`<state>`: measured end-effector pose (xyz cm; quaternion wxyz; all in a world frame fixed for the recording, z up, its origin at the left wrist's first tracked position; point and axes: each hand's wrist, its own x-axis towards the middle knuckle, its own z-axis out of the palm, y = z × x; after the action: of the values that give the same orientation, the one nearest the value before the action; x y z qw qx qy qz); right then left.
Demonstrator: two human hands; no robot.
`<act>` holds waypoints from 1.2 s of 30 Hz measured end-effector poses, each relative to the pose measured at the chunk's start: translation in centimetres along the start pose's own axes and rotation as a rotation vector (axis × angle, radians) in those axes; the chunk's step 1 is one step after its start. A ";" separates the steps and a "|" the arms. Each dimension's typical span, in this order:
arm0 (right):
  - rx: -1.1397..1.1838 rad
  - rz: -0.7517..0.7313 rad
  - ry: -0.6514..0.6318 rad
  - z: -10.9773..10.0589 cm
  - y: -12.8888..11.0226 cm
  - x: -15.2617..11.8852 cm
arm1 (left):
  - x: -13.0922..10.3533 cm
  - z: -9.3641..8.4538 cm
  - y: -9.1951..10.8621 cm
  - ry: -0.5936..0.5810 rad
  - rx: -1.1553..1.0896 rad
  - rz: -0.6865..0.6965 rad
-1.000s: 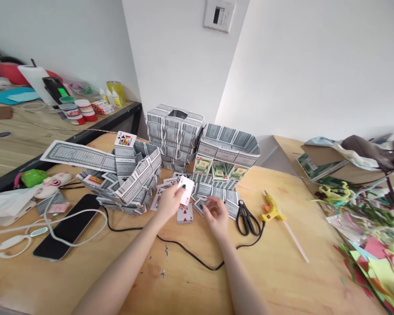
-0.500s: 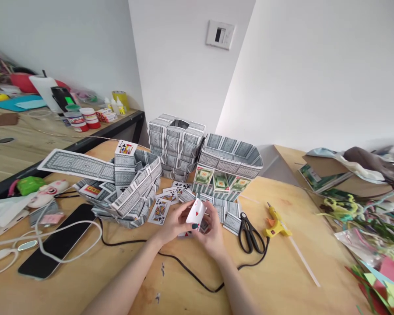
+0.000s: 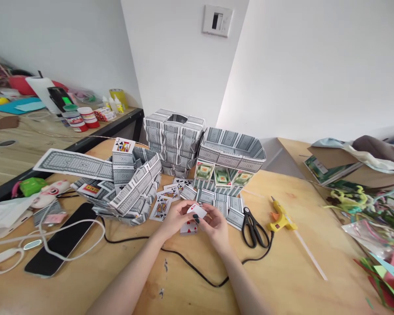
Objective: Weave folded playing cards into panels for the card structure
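Card (image 3: 198, 211) with a red heart sits grasped between my two hands, tilted just above the tabletop (image 3: 62, 295). My left hand (image 3: 175, 219) pinches it from the left, and my right hand (image 3: 217, 226) has its fingers bent around the other side. Under them I see heart cards (image 3: 188, 227) lying face up.

Just beyond my fingers, face-down cards (image 3: 220, 204) spread to the right and picture cards (image 3: 160, 208) lie to the left. Farther right I have black scissors (image 3: 255, 228), then a yellow glue gun (image 3: 281, 220) with a clear stick (image 3: 310, 254) at its back; its black cord (image 3: 192, 265) curves across in front of me.

Behind the loose cards, an open basket (image 3: 231, 153) built of cards stands beside a taller card box (image 3: 174, 135). To the left is another card basket (image 3: 136, 190), with a long card strip (image 3: 74, 164) reaching out leftward. Nearer me on that side, a white cable (image 3: 72, 259) loops over a dark phone (image 3: 59, 245).
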<state>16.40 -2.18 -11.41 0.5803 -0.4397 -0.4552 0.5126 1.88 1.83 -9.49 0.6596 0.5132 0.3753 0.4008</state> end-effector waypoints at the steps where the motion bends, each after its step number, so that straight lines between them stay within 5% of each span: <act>1: 0.005 0.003 0.001 0.0 0.0 0.0 | 0.0 0.1 0.0 0.004 -0.011 -0.001; 10: 0.040 0.074 0.062 -0.3 -0.9 0.3 | 0.2 0.8 -0.4 0.103 -0.032 0.028; 17: -0.022 0.111 0.122 -0.7 -0.5 0.6 | 0.3 0.8 -0.8 0.065 -0.038 -0.019; 25: 0.024 0.165 -0.013 -1.2 -0.8 0.8 | 0.4 0.8 -1.0 0.165 -0.085 -0.036; 36: -0.021 0.187 0.053 -1.1 -0.5 1.0 | 0.3 0.7 -1.1 0.194 -0.047 -0.086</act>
<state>17.61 -1.24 -11.08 0.5373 -0.4995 -0.4020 0.5480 2.85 1.70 -10.45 0.6484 0.4400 0.4497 0.4287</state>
